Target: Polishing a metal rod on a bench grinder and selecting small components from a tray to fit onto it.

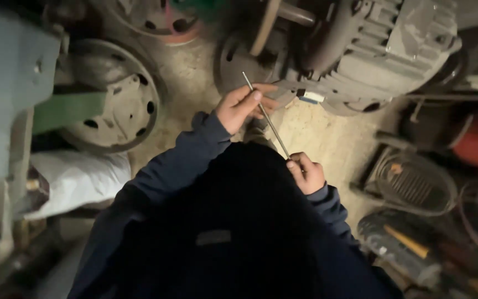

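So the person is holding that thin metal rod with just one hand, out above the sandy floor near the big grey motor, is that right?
Not quite. The head view shows both hands on the thin metal rod: the left hand pinches it near its upper end and the right hand grips its lower end. The rest holds: it is above the sandy floor, near the big grey motor.

The lower end of the thin metal rod vanishes inside the right hand, whose palm faces away. The grey motor is cut off by the top edge. Dark clutter at lower right is murky, possibly tools.
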